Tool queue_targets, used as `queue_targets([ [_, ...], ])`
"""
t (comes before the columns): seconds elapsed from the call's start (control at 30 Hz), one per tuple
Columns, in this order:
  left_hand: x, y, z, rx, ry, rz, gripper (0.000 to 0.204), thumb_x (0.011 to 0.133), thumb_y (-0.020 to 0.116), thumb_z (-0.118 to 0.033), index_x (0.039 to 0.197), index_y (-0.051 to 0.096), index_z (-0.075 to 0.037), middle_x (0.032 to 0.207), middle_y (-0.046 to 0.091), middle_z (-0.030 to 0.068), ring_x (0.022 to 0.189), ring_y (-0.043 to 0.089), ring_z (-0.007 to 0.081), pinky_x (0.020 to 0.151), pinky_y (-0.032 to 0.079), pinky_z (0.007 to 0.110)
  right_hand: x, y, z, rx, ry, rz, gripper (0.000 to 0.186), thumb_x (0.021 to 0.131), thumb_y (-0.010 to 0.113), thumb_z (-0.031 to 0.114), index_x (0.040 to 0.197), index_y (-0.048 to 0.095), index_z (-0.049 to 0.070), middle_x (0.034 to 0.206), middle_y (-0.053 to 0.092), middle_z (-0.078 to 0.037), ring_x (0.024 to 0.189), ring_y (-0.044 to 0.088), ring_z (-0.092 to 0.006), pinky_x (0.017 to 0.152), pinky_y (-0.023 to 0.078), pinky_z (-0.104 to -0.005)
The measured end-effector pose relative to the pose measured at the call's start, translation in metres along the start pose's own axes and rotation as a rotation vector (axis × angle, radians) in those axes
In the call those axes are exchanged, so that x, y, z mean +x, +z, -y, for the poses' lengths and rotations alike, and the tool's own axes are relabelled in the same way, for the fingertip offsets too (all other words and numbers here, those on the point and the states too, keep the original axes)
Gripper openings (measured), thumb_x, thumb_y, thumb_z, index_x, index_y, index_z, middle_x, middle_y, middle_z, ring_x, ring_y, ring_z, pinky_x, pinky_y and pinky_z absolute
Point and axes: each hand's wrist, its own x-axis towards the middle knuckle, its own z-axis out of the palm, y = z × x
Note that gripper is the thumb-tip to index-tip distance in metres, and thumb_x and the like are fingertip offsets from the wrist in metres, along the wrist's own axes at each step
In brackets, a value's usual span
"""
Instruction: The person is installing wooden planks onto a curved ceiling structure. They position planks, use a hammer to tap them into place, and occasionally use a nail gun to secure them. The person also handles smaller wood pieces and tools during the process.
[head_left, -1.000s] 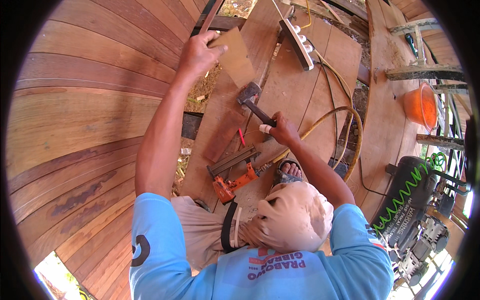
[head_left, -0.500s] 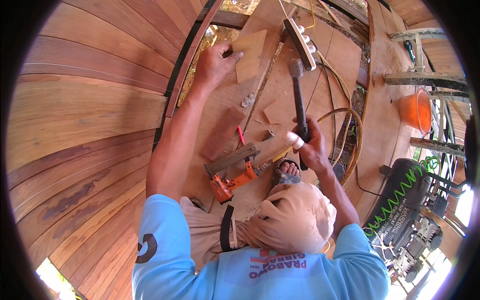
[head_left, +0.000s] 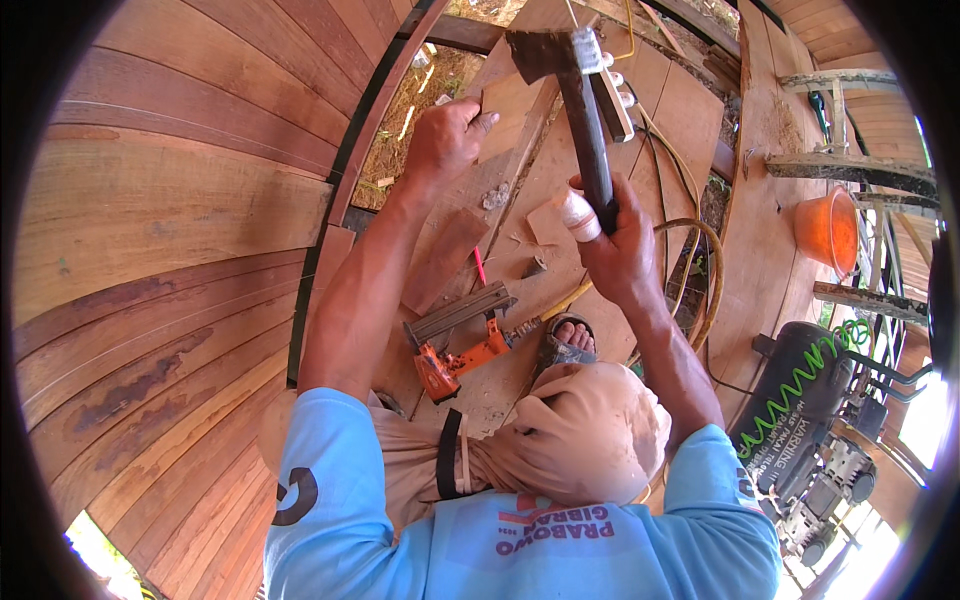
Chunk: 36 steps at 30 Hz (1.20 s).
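In my right hand is a hatchet, gripped by its dark handle with the head up and the blade toward the left. White tape wraps the thumb of that hand. My left hand is closed at the left edge of a thin, pale wooden board, its thumb over the edge; the hatchet head partly covers the far side. Below the hands, an orange nail gun lies on the plank floor near my foot. A reddish wood offcut and a pink pencil-like stick lie beside it.
A plank wall rises at the left, with a gap in the floor beside it. A power strip with white plugs lies far ahead. Hoses and cables loop at the right, near an orange bucket and a black air compressor.
My right hand has raised the hatchet toward me, turning its blade into view at the left. My left hand has shifted slightly toward me and to the right, still at the board.
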Motion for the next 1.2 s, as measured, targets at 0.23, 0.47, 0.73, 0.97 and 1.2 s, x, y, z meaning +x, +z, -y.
queue_targets([
  [0.23,-0.001,0.003,-0.002,0.026,-0.001,0.009,0.029,0.096,0.068,-0.030,0.097,0.072,-0.002,0.080,0.070,0.0205,0.070,0.068,0.0356,0.060,0.050,0.043,0.007,-0.012,0.004,0.192,-0.778,-0.258,0.021,0.094,0.070,0.011,0.110,0.060,0.001,0.085,0.063,-0.004,0.063,0.059,-0.0084,0.050,0.048,-0.0237],
  [0.47,-0.005,0.007,-0.011,0.011,0.043,-0.003,0.029,0.094,0.070,-0.024,0.080,0.065,0.001,0.066,0.060,0.0197,0.054,0.057,0.0326,0.053,0.042,0.043,0.007,-0.002,-0.020,-0.314,-0.035,-0.013,0.035,0.093,0.070,0.030,0.109,0.058,0.001,0.074,0.061,-0.015,0.068,0.060,-0.0226,0.068,0.049,-0.0374],
  [0.73,-0.004,0.009,-0.020,-0.006,0.097,0.017,0.033,0.093,0.071,-0.029,0.079,0.065,0.001,0.066,0.061,0.0214,0.056,0.060,0.0340,0.053,0.043,0.044,0.003,-0.019,-0.022,-0.121,0.060,0.118,0.039,0.091,0.076,0.036,0.108,0.060,0.005,0.075,0.058,-0.004,0.073,0.056,-0.0126,0.068,0.047,-0.0325],
  [0.97,0.002,0.010,-0.020,0.065,0.082,0.122,0.030,0.092,0.070,-0.032,0.089,0.073,-0.002,0.067,0.064,0.0211,0.063,0.066,0.0374,0.058,0.050,0.047,-0.006,-0.017,-0.023,0.006,0.106,0.159,0.036,0.092,0.076,0.035,0.107,0.060,0.007,0.074,0.053,0.001,0.065,0.052,-0.0093,0.059,0.042,-0.0281],
  [1.2,-0.002,0.009,-0.020,0.024,0.052,0.181,0.030,0.091,0.072,-0.030,0.092,0.074,-0.001,0.069,0.064,0.0205,0.056,0.060,0.0339,0.054,0.045,0.042,-0.020,-0.035,-0.052,0.697,0.383,0.301,0.030,0.095,0.073,0.029,0.111,0.057,0.011,0.068,0.048,0.004,0.050,0.042,-0.0055,0.043,0.033,-0.0265],
])
